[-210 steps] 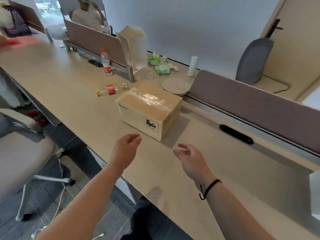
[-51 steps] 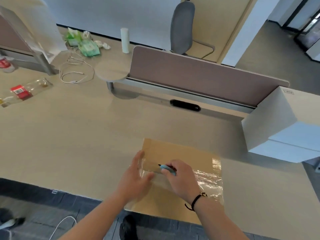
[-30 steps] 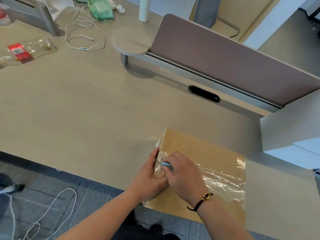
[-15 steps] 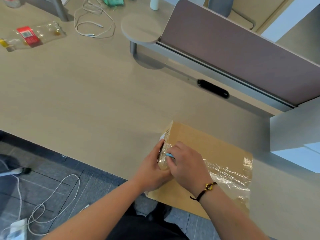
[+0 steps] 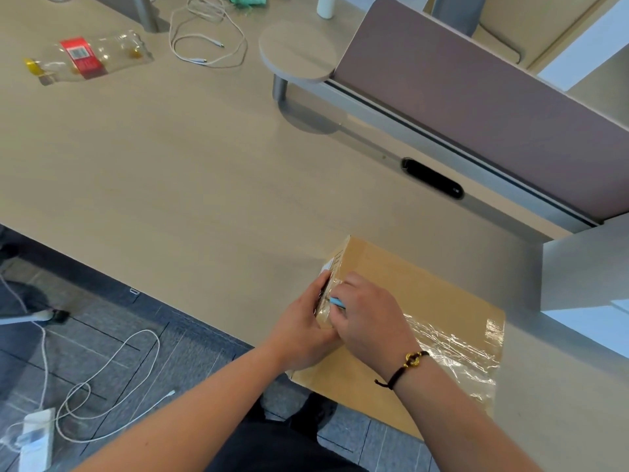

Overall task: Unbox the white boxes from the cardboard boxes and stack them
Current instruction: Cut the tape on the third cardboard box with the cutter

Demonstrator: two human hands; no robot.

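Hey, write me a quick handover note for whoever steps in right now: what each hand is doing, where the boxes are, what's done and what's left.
Left hand: holds the left end of the cardboard box, steadying it.
Right hand: grips a small blue cutter with its tip at the taped left end.
The cardboard box lies at the table's near edge, clear tape still across its top, flaps closed.
A white box stands on the table just right of it.
Done: box positioned, cutter at the tape.
Left: slit the tape, open the flaps, lift out whatever white boxes are inside and stack them.
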